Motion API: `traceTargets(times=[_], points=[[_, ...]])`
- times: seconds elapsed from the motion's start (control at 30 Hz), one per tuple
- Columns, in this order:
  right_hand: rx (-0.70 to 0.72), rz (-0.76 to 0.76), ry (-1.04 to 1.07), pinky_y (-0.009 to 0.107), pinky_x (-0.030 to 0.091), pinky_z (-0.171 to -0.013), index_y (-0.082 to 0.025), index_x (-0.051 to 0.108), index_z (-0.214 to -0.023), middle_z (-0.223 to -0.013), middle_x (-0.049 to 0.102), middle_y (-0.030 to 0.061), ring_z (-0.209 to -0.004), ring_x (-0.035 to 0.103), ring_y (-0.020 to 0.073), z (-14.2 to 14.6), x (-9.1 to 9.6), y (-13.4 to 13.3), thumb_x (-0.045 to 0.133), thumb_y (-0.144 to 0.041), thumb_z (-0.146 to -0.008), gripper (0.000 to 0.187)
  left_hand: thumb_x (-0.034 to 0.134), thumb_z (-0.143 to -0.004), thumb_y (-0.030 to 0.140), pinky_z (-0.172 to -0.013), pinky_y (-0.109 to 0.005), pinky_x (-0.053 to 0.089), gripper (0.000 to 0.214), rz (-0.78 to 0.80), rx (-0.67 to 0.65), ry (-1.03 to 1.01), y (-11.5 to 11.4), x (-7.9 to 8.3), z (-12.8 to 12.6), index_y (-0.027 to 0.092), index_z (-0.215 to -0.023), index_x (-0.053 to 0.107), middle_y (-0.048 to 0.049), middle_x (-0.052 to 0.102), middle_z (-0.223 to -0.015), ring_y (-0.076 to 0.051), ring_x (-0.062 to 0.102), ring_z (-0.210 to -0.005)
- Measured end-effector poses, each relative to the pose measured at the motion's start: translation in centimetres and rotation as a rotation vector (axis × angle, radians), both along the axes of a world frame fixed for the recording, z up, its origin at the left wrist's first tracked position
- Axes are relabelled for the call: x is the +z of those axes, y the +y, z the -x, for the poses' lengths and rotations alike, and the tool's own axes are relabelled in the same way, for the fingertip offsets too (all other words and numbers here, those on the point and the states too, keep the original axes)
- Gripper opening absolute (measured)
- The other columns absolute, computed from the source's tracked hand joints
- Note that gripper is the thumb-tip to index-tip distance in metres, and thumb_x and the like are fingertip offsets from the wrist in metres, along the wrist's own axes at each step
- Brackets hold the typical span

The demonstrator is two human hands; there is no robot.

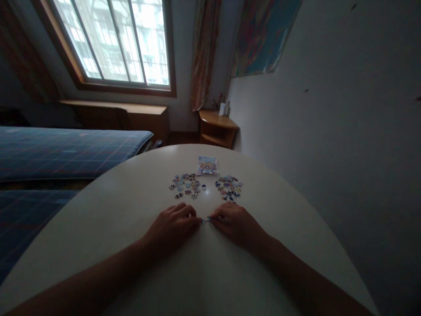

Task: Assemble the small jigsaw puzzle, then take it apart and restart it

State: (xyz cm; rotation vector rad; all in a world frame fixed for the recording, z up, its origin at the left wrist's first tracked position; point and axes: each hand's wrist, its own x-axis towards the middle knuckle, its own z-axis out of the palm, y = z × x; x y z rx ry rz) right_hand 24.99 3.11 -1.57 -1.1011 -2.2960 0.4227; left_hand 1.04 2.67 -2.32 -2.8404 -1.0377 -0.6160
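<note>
My left hand is closed in a pinch on a small light-blue jigsaw piece. Facing it, my right hand pinches another small jigsaw piece. The two pieces lie very close together just above the white table; whether they interlock I cannot tell. Beyond my left hand is a loose pile of jigsaw pieces, and a second pile lies beyond my right hand. One single dark-and-white piece sits between the piles. Behind them lies a colourful picture sheet or packet.
The round white table has its curved edge on the far side. A bed with a blue checked mattress stands at the left. A wooden corner shelf and a desk stand behind, and a white wall runs along the right.
</note>
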Motion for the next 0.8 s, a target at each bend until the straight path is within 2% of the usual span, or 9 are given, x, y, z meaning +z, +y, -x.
traceTargets(times=[0.8], points=[[0.078,-0.02,-0.043,0.031,0.052,-0.085,-0.021,0.075,-0.096,-0.098,0.071,0.0061,-0.092,0.065,0.0176,-0.24,-0.35,0.23,0.064,-0.02,-0.09,0.012,0.055,-0.097,0.017,-0.074,-0.033,0.057,0.019,0.032,-0.025,0.039,0.22,0.0,0.15,0.022,-0.109,0.068,-0.006,0.067,-0.103,-0.019,0.062,-0.089]])
